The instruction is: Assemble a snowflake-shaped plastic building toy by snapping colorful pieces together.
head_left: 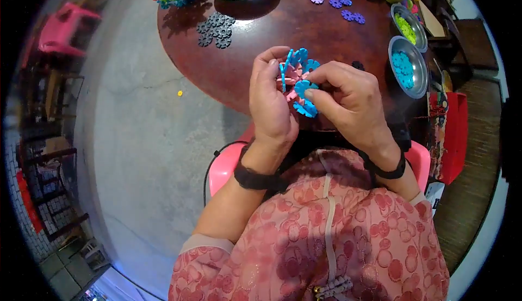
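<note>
- While the left hand (270, 102) cradles a pink-and-blue cluster (295, 73), the right hand (352, 97) pinches a blue disc (303, 88) with its fingers (329, 73).
- Bench (261, 45), far left: black discs (217, 31).

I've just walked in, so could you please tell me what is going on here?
A person's left hand holds a cluster of interlocked pink and blue snowflake discs, while the right hand touches a blue disc on its right side. Loose black discs and purple discs lie on the brown table, and loose blue discs sit in a metal bowl at the right.
</note>
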Action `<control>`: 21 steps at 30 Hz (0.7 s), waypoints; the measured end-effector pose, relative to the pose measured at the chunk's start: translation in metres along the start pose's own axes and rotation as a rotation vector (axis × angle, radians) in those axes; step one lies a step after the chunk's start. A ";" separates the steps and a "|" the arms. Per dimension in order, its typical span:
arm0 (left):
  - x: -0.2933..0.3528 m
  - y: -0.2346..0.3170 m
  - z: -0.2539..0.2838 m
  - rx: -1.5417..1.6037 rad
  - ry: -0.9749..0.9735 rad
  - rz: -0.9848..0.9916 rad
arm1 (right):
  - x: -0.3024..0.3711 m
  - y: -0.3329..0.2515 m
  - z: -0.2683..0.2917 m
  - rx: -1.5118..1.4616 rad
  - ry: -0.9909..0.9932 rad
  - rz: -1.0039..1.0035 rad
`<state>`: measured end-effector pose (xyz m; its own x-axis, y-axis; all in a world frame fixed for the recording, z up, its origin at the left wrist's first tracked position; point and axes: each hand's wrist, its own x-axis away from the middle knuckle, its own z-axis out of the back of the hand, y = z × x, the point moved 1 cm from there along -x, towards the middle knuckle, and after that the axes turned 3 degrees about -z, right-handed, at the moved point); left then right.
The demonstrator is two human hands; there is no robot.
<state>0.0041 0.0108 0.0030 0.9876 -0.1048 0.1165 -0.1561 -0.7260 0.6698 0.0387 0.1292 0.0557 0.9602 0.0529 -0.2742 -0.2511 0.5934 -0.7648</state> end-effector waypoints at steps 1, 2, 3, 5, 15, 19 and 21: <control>0.000 0.000 0.000 0.001 0.001 -0.001 | 0.000 0.000 -0.001 0.000 -0.002 0.001; -0.001 0.000 0.000 -0.004 0.008 0.001 | 0.000 0.000 -0.002 -0.007 0.008 0.001; -0.001 -0.001 0.001 -0.009 0.017 0.002 | 0.000 0.001 -0.003 -0.015 0.016 0.001; -0.001 0.000 0.002 -0.003 0.027 -0.001 | 0.000 -0.001 -0.004 0.004 0.005 0.000; -0.001 -0.001 0.004 -0.113 0.041 -0.070 | 0.007 -0.006 -0.005 0.154 0.029 0.150; -0.002 -0.002 0.002 -0.100 0.058 -0.105 | 0.008 -0.004 -0.008 0.181 0.044 0.188; 0.000 -0.002 0.002 -0.113 0.070 -0.099 | 0.009 -0.005 -0.010 0.211 0.062 0.204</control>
<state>0.0044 0.0107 0.0004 0.9955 0.0141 0.0938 -0.0623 -0.6490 0.7583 0.0470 0.1189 0.0513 0.8816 0.1429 -0.4499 -0.4010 0.7295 -0.5541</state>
